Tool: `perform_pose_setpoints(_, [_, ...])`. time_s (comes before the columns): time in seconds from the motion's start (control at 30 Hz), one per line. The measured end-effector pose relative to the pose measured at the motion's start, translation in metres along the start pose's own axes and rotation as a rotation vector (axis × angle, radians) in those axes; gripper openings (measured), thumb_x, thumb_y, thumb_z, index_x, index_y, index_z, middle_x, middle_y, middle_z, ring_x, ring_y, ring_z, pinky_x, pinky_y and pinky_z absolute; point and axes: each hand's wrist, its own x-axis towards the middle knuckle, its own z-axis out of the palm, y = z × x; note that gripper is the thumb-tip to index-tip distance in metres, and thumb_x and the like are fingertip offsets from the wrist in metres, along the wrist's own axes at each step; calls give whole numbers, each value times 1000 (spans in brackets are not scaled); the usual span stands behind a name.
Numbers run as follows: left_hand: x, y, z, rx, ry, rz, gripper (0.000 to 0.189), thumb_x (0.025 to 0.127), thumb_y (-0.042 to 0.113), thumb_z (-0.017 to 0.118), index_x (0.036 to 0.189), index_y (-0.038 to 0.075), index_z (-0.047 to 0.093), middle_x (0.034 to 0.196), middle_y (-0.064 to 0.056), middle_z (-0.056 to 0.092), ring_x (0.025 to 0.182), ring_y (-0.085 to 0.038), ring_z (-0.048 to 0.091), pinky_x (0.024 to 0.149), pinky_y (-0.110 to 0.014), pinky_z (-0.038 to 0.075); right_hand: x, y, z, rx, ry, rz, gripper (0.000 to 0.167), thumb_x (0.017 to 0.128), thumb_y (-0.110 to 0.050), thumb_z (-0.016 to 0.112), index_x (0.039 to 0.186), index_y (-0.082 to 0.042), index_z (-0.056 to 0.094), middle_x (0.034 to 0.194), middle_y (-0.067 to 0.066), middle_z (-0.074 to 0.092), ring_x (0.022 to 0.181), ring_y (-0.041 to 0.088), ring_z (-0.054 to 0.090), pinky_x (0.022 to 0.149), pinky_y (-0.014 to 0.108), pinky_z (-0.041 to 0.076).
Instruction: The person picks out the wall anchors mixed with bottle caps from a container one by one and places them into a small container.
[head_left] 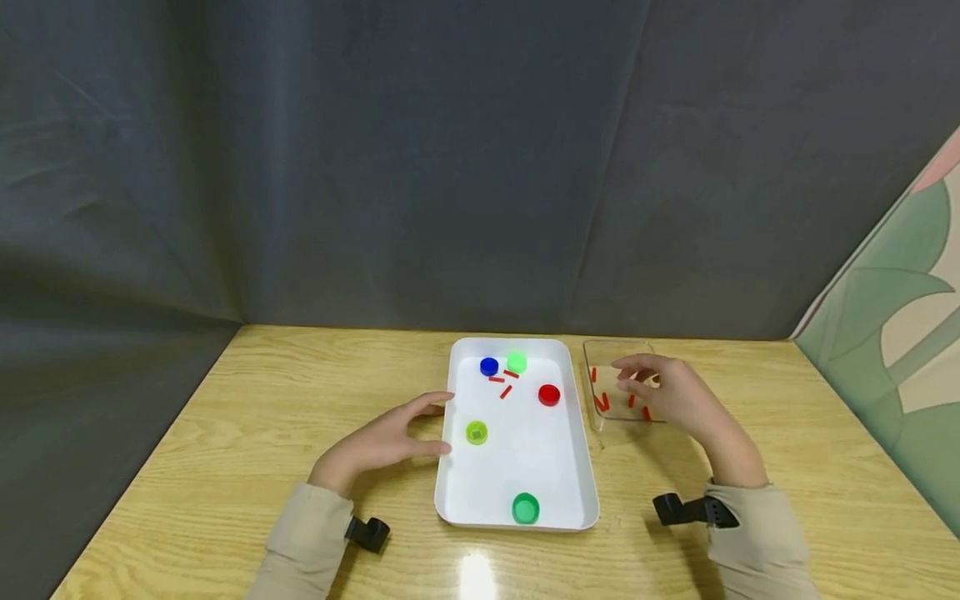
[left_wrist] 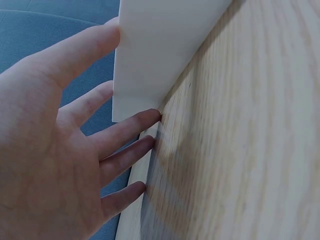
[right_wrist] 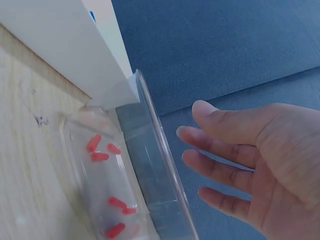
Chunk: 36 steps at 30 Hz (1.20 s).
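Note:
A white tray (head_left: 528, 454) lies on the table. My left hand (head_left: 382, 437) is at its left wall, thumb and fingers spread and straight, with fingertips right at the rim. In the left wrist view, the thumb and index finger meet the tray wall (left_wrist: 155, 45). My right hand (head_left: 671, 392) hovers over a clear plastic box (head_left: 617, 342) to the right of the tray. Its fingers are loosely bent, and nothing shows between them in the right wrist view. Several short red sticks (right_wrist: 116, 202) lie scattered on the box floor.
Inside the tray are a blue cap (head_left: 489, 367), a light green cap (head_left: 517, 362), a red cap (head_left: 549, 395), a yellow-green cap (head_left: 476, 432) and a green cap (head_left: 526, 508). Three red sticks (head_left: 506, 392) lie near the far caps. A dark curtain (head_left: 450, 167) hangs behind the table.

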Motion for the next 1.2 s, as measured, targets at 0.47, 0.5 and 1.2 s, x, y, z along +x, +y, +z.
perform_pose_setpoints(0.47, [2,-1,1,-12,10,-2,77,89,35,76,154,28,35,149,-7,43,138,-28,38,110,-55,31,3,-17,7,51,12,-29,24,93,-11,70,116,-3,71,98,3,72,87,22,62,76,38,49])
perform_pose_setpoints(0.5, [1,-1,1,-11,9,-3,77,89,35,76,154,29,35,149,-8,44,138,-28,39,110,-55,31,3,-18,8,56,13,-39,23,93,-10,70,115,-3,71,98,3,72,86,21,63,77,39,49])
perform_pose_setpoints(1.2, [-9,10,14,-36,13,-1,76,89,32,76,154,25,37,147,-11,46,135,-29,42,107,-52,36,5,-39,22,68,54,-32,19,91,-7,72,110,-6,73,107,7,70,90,24,63,80,41,50])
